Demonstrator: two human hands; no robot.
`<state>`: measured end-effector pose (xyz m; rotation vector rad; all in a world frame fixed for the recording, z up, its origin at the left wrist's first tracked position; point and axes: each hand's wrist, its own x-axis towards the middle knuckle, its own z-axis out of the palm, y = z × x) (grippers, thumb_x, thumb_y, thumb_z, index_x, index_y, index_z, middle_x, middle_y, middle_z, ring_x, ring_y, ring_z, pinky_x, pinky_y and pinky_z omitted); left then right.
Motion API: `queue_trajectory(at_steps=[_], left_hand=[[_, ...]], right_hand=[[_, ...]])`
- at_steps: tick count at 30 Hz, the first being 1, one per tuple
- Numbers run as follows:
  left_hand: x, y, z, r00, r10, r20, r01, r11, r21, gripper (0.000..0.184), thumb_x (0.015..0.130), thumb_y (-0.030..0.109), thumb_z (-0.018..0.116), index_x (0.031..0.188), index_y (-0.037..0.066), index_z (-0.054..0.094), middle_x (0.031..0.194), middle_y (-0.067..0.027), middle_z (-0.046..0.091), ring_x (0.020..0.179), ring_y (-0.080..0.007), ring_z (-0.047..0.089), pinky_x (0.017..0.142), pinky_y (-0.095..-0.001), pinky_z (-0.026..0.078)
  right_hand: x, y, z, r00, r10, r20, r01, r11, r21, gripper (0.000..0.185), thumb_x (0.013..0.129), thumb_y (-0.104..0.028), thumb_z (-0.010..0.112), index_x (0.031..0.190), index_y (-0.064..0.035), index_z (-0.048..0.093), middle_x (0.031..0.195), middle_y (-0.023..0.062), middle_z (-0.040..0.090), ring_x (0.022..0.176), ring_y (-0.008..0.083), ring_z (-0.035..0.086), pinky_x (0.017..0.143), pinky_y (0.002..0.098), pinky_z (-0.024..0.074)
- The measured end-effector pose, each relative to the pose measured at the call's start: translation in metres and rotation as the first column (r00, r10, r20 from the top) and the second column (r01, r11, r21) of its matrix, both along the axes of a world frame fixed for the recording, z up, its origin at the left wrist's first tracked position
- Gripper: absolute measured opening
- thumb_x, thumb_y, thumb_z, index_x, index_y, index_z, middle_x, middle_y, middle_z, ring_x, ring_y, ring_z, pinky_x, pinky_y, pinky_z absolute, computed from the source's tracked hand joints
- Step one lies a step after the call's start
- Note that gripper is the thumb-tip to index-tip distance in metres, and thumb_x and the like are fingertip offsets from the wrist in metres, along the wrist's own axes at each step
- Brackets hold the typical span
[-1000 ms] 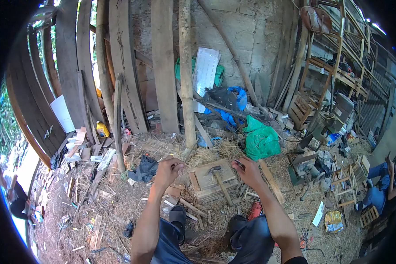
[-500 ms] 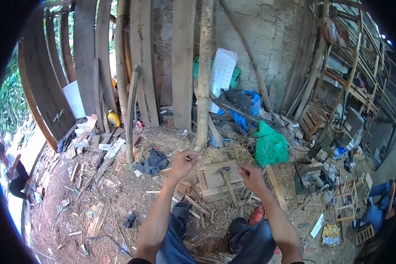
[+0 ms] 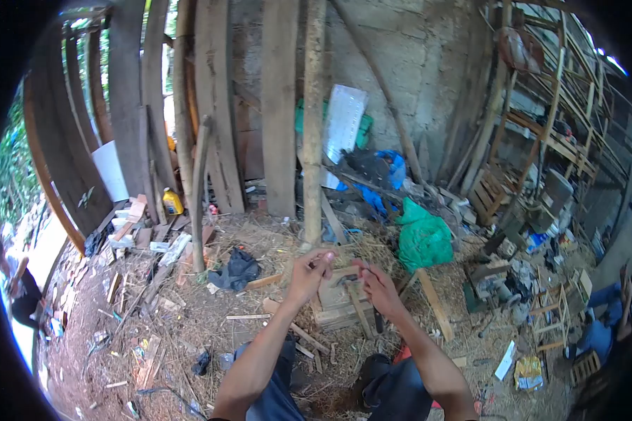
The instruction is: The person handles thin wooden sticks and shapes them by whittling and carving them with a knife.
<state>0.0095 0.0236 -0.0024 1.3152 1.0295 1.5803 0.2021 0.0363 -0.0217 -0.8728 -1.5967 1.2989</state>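
My left hand (image 3: 309, 277) is raised in front of me, thumb and fingers pinched together. Whatever it may hold is too small to make out. Close by on its right, my right hand (image 3: 382, 291) is also closed with its fingertips pinched. A narrow dark piece (image 3: 379, 322) shows just below that hand; I cannot tell whether the hand grips it. Beneath both hands is a low wooden block or box (image 3: 336, 317), partly covered by them. A hammer (image 3: 360, 313) rests on it, its head largely hidden behind the right hand.
Straw and wood scraps litter the ground. A green sack (image 3: 425, 237) and a loose board (image 3: 435, 304) are on the right, a black plastic bag (image 3: 234, 270) on the left. A post (image 3: 313, 126) rises ahead. People are at the far left (image 3: 27, 291) and far right (image 3: 600, 337).
My hands have come closer together, the right one moving left over the hammer's head. The dark piece below the right hand now shows. The view has shifted slightly.
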Motion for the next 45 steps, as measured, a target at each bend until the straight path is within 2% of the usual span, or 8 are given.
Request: queue_trajectory(at_steps=[2,4,17,19,32,41,43,45], left_hand=[[0.016,-0.009,0.001,0.986,-0.168,0.017,0.169,0.983,-0.079,0.016,0.09,0.014,0.058,0.097,0.0,0.064,0.067,0.0003,0.057,0.059,-0.0059,0.05,0.054,-0.0211,0.04],[0.031,-0.019,0.005,0.968,-0.141,-0.208,0.118,0.986,-0.119,0.015,0.09,0.013,0.06,0.094,-0.001,0.065,0.065,0.0018,0.056,0.059,-0.0044,0.048,0.053,-0.0205,0.037],[0.036,-0.029,-0.004,0.967,-0.157,-0.199,0.125,0.978,-0.165,0.014,0.085,0.012,0.065,0.092,0.0,0.065,0.072,-0.0015,0.061,0.064,-0.0047,0.05,0.057,-0.0215,0.04],[0.035,-0.029,-0.006,0.96,-0.076,-0.268,0.078,0.997,-0.002,0.013,0.085,0.011,0.065,0.091,-0.001,0.064,0.072,-0.0035,0.062,0.065,-0.0064,0.052,0.059,-0.0232,0.042],[0.027,-0.034,0.004,0.948,-0.148,-0.282,0.127,0.987,-0.094,0.015,0.086,0.012,0.064,0.091,-0.003,0.064,0.073,-0.0009,0.061,0.066,-0.0049,0.048,0.058,-0.0224,0.04],[0.022,-0.036,0.009,0.912,-0.153,-0.38,0.121,0.987,-0.105,0.017,0.087,0.014,0.063,0.09,-0.002,0.066,0.071,0.0006,0.06,0.065,-0.0054,0.046,0.059,-0.0227,0.039],[0.016,-0.034,-0.002,0.958,-0.167,-0.233,0.148,0.984,-0.097,0.016,0.087,0.015,0.062,0.091,-0.001,0.066,0.071,-0.0004,0.061,0.065,-0.0065,0.049,0.061,-0.024,0.041],[0.009,-0.031,-0.003,0.959,-0.159,-0.236,0.139,0.985,-0.102,0.016,0.087,0.015,0.062,0.091,-0.001,0.066,0.071,-0.0007,0.062,0.065,-0.0069,0.05,0.061,-0.0243,0.042]], right_hand=[[0.004,-0.009,0.017,0.97,0.07,-0.232,-0.099,0.989,-0.112,0.028,0.093,-0.018,0.039,0.118,-0.0093,0.049,0.075,-0.0034,0.045,0.057,0.0025,0.031,0.049,0.0188,0.025],[0.005,-0.023,0.037,0.969,0.053,-0.242,-0.081,0.991,-0.106,0.028,0.093,-0.018,0.039,0.119,-0.0101,0.046,0.075,-0.0029,0.046,0.057,0.0027,0.031,0.049,0.0186,0.0252],[0.028,-0.018,0.034,0.985,0.029,-0.169,-0.064,0.976,-0.207,0.008,0.096,-0.015,0.044,0.102,-0.01,0.044,0.082,-0.0028,0.05,0.063,0.0025,0.039,0.052,0.0176,0.0305],[0.031,-0.01,0.034,0.966,-0.038,-0.254,-0.018,0.976,-0.216,0.008,0.096,-0.014,0.045,0.101,-0.0079,0.046,0.081,-0.002,0.051,0.059,0.0024,0.039,0.049,0.0178,0.0299],[0.03,-0.007,0.031,0.934,0.123,-0.334,-0.215,0.943,-0.253,0.01,0.092,-0.014,0.054,0.099,-0.0075,0.052,0.077,0.0038,0.058,0.051,0.0036,0.039,0.045,0.0181,0.0278],[0.04,0.002,0.033,0.96,-0.099,-0.26,0.029,0.965,-0.26,0.007,0.091,-0.012,0.056,0.093,-0.006,0.055,0.076,0.0001,0.059,0.052,0.0028,0.04,0.043,0.0173,0.0271],[0.071,0.023,0.028,0.874,-0.306,-0.377,0.258,0.95,-0.174,0.01,0.091,-0.013,0.055,0.097,-0.0052,0.056,0.077,-0.0001,0.058,0.052,0.0029,0.04,0.043,0.0177,0.0278],[0.078,0.024,0.025,0.875,-0.286,-0.39,0.238,0.957,-0.168,0.011,0.091,-0.013,0.054,0.099,-0.0049,0.056,0.077,-0.0001,0.058,0.052,0.0031,0.04,0.043,0.0179,0.0282]])
